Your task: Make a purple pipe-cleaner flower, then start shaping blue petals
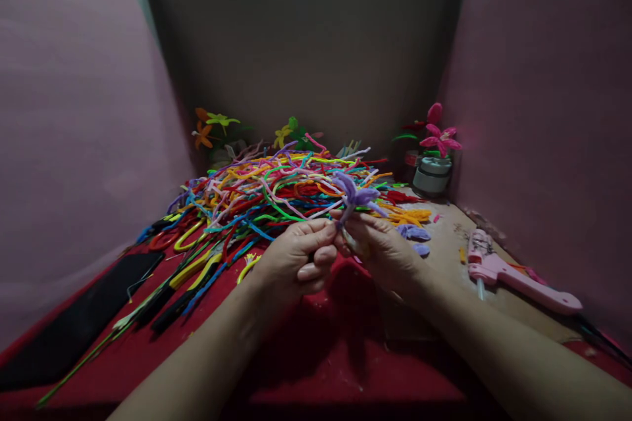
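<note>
A purple fuzzy flower (pixel 356 195) with several petals is held up between both hands at the middle of the view. My left hand (pixel 307 253) is closed, with thumb and forefinger pinching the base of its stem. My right hand (pixel 378 243) is closed on the flower just below the petals, its fingertips meeting those of the left hand. Loose purple petals (pixel 415 233) lie just beyond the right hand on a brown board.
A big heap of coloured pipe cleaners (pixel 276 191) spreads behind the hands. Yellow-and-black pliers (pixel 195 270) and a black strip (pixel 83 316) lie left. A pink glue gun (pixel 523 283) rests right. Behind it stands a pot (pixel 432 175) with pink flowers (pixel 441 139).
</note>
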The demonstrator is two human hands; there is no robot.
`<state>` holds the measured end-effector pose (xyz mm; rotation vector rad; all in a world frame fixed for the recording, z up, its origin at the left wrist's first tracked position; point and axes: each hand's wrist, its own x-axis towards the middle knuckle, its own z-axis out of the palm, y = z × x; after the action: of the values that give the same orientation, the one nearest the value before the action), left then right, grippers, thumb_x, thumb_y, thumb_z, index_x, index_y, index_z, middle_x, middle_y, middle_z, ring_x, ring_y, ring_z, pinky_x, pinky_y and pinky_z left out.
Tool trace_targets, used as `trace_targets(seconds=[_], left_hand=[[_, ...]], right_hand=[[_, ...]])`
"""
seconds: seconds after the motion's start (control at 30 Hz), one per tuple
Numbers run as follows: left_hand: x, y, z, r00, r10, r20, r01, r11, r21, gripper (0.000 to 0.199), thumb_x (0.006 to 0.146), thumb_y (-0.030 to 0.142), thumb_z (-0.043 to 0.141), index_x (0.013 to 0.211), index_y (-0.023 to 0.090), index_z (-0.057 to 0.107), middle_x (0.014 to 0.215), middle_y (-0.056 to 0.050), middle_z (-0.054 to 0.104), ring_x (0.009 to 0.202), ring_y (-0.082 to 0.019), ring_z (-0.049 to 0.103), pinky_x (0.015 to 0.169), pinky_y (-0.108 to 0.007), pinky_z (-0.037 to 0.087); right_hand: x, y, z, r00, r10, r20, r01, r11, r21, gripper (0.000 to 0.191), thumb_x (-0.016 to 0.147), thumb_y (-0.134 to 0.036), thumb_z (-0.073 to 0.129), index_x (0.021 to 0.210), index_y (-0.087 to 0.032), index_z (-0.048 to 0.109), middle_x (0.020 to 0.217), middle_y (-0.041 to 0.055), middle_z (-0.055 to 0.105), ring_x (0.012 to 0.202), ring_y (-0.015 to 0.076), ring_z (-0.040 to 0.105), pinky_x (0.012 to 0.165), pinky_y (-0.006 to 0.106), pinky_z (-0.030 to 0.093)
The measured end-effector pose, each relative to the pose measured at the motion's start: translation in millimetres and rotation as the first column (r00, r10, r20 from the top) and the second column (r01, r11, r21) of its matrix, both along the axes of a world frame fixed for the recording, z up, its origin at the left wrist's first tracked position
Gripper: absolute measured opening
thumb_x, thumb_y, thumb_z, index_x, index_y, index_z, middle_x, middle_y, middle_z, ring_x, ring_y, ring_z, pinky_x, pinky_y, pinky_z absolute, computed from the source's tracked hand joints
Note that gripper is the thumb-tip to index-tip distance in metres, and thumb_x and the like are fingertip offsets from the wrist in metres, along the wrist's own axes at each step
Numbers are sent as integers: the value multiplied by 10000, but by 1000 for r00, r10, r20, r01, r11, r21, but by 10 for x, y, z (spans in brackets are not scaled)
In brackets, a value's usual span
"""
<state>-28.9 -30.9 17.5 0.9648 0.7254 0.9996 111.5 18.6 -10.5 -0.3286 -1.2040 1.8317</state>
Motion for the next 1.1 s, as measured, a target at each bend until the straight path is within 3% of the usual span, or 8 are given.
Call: trace_targets(seconds=[0.17,0.27,0.37,0.47,0.7,0.9,1.0,1.1], left_hand=[[-7,17,-22,982,-182,60,184,982,-40,145,843,272,440,777,159,500,474,102,306,276,-1,83,244,-121,188],[67,1,-40,945,140,-297,-80,976,204,203,843,339,429,761,167,499,520,64,388,319,-27,249,308,-149,246],[127,-10,-109,627,585,-515,-167,746,644,132,812,283,478,782,170,540,634,8,491,505,-77,442,474,-183,351],[144,-8,-148,475,708,-523,-97,633,768,120,813,242,462,797,180,563,679,-6,524,592,-96,471,586,-207,378],[65,-23,4,954,164,-253,-140,984,111,151,795,319,508,777,169,514,491,78,388,296,-12,219,290,-133,201],[-42,1,-4,974,-227,25,228,973,-46,140,804,285,503,772,152,531,470,97,330,274,3,114,264,-132,216],[1,-1,-32,956,38,-289,14,984,176,171,796,316,510,791,149,548,501,65,387,321,-19,241,317,-139,231],[68,-6,-95,687,527,-499,-146,774,616,133,759,295,554,743,165,575,607,8,488,511,-72,425,462,-161,346]], right_hand=[[-8,6,-43,997,66,-29,-66,998,19,157,733,-302,602,820,-180,648,636,-2,575,547,86,450,519,223,346],[-21,36,-83,999,-44,-5,44,999,0,119,729,-279,604,793,-188,646,696,2,596,598,99,476,538,222,355],[-38,43,-108,992,-124,15,125,992,-13,109,726,-256,615,813,-202,652,767,6,615,669,116,504,580,230,376],[-51,22,-111,983,-186,10,185,982,34,102,709,-263,637,789,-202,657,771,9,623,704,135,516,606,250,387],[-13,-3,-67,998,-31,61,29,999,35,228,742,-322,612,930,-200,653,696,-1,599,640,117,507,600,256,387],[-9,10,-45,999,11,33,-14,995,103,169,699,-263,640,855,-207,668,619,-5,586,578,119,485,559,261,362],[-9,-14,-12,997,-72,33,69,994,84,133,711,-275,622,829,-232,666,655,-9,592,602,125,499,593,271,383],[-2,-33,10,992,-123,35,121,991,63,136,726,-306,616,825,-232,674,733,-1,609,667,136,521,648,285,400]])
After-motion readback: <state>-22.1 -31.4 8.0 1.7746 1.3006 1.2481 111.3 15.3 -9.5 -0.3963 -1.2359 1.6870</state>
